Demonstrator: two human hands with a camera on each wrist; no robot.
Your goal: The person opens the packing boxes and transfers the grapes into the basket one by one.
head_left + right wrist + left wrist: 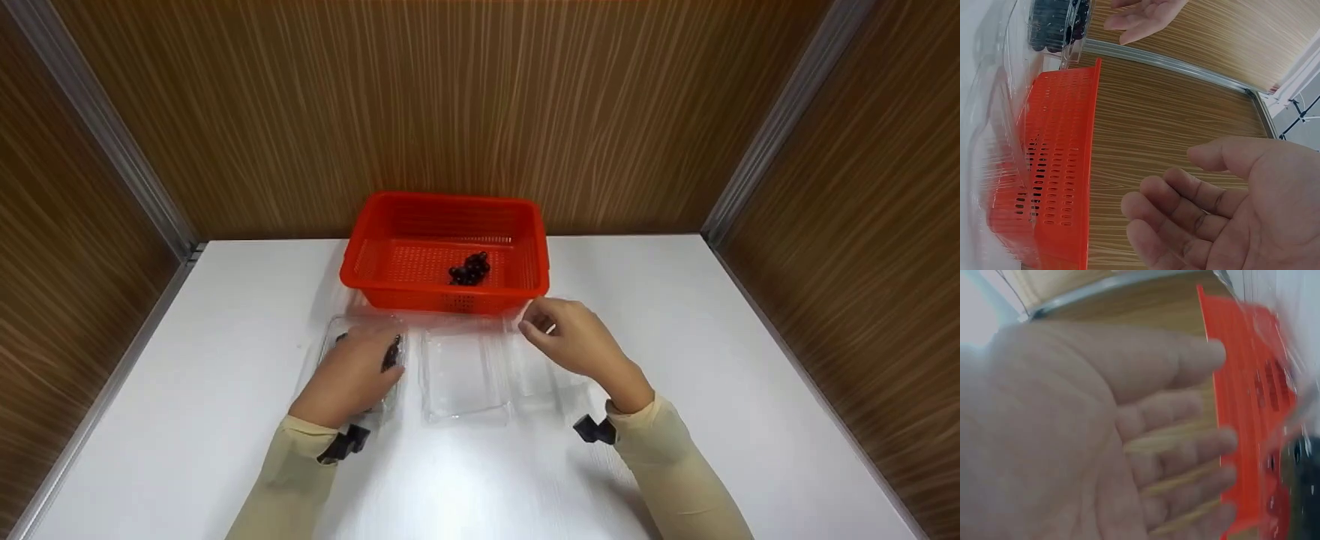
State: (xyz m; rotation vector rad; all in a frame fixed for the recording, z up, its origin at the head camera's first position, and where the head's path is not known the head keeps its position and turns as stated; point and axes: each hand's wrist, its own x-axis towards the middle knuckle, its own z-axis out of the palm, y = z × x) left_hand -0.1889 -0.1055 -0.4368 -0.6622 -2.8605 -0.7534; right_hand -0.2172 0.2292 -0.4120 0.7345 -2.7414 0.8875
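Note:
My left hand (349, 379) hovers over a clear plastic box (328, 337) at the left, partly covering it. Dark grapes (391, 354) show in that box beside the hand, and in the right wrist view the grapes (1053, 28) fill it behind clear walls. Fingers extended and apart, the left palm (1061, 433) holds nothing in its wrist view. Near the front right corner of a red basket (405, 298), my right hand (574, 337) is raised with loosely bent fingers. Its palm (1280, 208) is bare. A small bunch of dark grapes (471, 270) lies inside the basket.
Between the hands lies a clear plastic container (461, 375), with more clear plastic (534, 375) to its right, partly under the right hand. The white table (187, 420) is enclosed by wood-grain panels (450, 97) at the back and sides.

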